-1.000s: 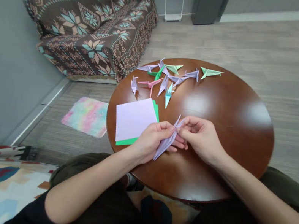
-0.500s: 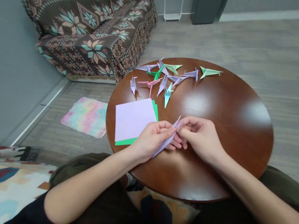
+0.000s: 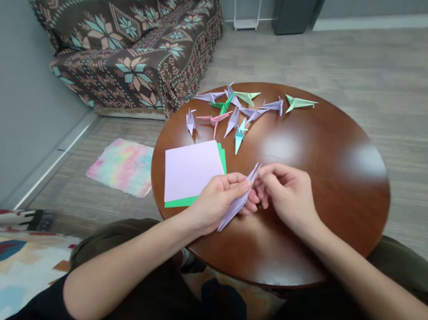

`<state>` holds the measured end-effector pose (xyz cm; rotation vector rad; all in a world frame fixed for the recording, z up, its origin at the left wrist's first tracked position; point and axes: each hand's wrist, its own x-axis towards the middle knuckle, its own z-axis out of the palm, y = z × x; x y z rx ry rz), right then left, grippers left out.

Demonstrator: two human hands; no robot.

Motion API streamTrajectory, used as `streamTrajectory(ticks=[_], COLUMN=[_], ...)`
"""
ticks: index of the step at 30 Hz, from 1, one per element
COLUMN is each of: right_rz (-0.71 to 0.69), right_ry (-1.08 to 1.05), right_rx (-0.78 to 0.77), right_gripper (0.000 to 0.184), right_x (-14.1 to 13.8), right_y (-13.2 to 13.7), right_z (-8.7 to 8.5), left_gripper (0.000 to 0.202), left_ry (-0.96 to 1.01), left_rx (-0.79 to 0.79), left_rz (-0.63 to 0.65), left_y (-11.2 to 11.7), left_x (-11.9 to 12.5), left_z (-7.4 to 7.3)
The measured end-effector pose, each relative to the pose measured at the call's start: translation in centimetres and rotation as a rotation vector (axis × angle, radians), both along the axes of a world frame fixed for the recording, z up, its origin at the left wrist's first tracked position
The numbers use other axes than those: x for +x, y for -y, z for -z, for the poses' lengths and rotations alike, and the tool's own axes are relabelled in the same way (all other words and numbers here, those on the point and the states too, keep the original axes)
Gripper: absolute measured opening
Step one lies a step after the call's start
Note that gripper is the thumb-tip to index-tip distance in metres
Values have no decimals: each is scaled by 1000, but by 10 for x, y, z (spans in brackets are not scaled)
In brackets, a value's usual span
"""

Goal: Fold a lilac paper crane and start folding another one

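Note:
A folded piece of lilac paper (image 3: 235, 211), long and narrow with pointed ends, is pinched between the thumb and fingers of my left hand (image 3: 220, 197). Two thin points stick up at its upper end. Thumb and forefinger of my right hand (image 3: 289, 192) close on the right-hand point, while the other fingers curl beneath. To the left of my left hand lies a stack of square paper (image 3: 191, 170), lilac on top with green sheets (image 3: 181, 202) showing at the edges. Several folded paper cranes, among them a light blue one (image 3: 240, 136) and a pink one (image 3: 215, 120), sit beyond the stack.
The round brown table (image 3: 333, 164) has glossy reflections. A pale green crane (image 3: 299, 104) rests near its far edge. Behind to the left stands a sofa with a patterned cover (image 3: 133, 52); a pastel fluffy mat (image 3: 124, 166) lies on the floor.
The two upper points of the folded paper now stand visibly apart. My right hand has shifted slightly up, and a little more of the paper's lower end shows.

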<state>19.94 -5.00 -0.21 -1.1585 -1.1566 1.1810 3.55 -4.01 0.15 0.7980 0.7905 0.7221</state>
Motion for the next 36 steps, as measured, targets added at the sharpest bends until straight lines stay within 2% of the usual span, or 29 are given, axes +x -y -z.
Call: streamTrajectory(ticks=[4,8,12,16,18,20,23,25,31,34,36], right_rz=[-50,-40,40,164,220,185,0,-66,-51,-21,48], right_ry=[-99,-127,-100,-133,-165,-177,-141,-130,-16,112,301], right_rx=[-24,-38,-39,-48,-29,-36,-81,-89,-90,1,227], right_gripper=[22,22,18,28,26,25,30,34,38,28,16], right_x=[0,-2,-6,-3,1,3,0,-2,6,13,16], right_y=[0,3,4,-5,-10,-11,-7,-4,-9,-12,-12], right_z=[-3,-5,-3,1,2,2,0,-2,-2,3,7], left_gripper=[37,39,40,39,39,39,40,41,39,39,49], left_ry=[9,18,-11,-48,-68,-66,-35,-21,-11,-3,17], left_rx=[34,59,85,118,118,122,148,153,76,31,20], left_rz=[-24,-24,-52,-66,-66,-91,-128,-112,82,59,-34], left_y=[2,2,5,13,16,17,14,11,5,2,-1], left_x=[2,3,5,10,11,11,10,10,5,1,0], left_z=[-1,-2,-2,4,6,8,10,10,7,6,6])
